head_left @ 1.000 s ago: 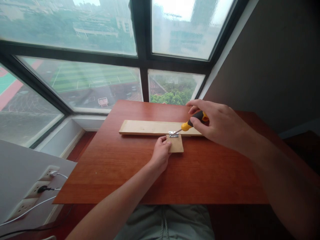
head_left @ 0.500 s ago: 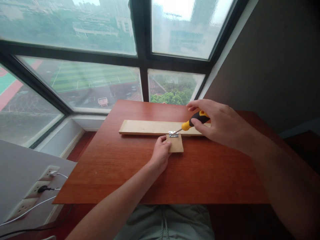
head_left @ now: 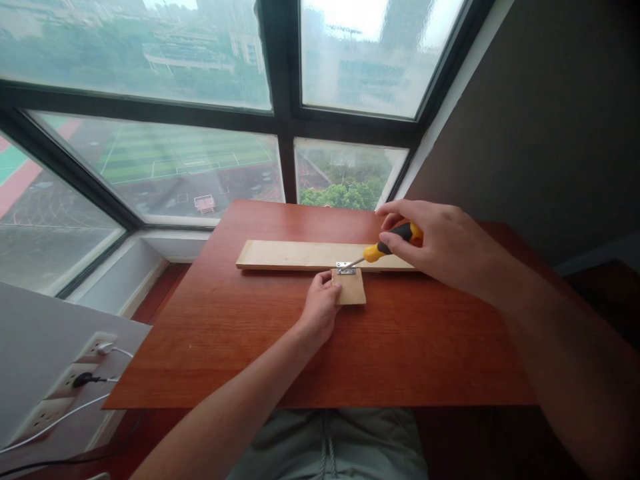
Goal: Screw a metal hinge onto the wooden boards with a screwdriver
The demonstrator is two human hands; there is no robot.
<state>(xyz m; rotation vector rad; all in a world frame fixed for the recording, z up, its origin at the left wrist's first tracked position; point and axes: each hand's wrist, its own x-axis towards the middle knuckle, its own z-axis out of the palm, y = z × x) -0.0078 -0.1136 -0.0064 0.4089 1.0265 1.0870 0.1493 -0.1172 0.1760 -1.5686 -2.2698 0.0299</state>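
A small square wooden piece (head_left: 352,288) is pinched at its left edge by my left hand (head_left: 320,308). A metal hinge (head_left: 345,268) lies across that piece and the front edge of a long pale wooden board (head_left: 293,255). My right hand (head_left: 434,241) grips the handle of a yellow and black screwdriver (head_left: 387,246), thumb on the near side and fingers on the far side. The shaft slants down to the left, and its tip meets the hinge. Whether a screw sits under the tip is too small to tell. My right hand hides part of the board's right side.
Everything rests on a reddish-brown table (head_left: 240,347) beside large windows (head_left: 190,160). At the lower left, wall sockets (head_left: 67,380) hold plugs with white and black cables. A dark wall (head_left: 540,120) rises on the right.
My right hand's fingers and thumb have shifted around the screwdriver handle, which looks turned. The tip stays at the hinge, and my left hand keeps its hold.
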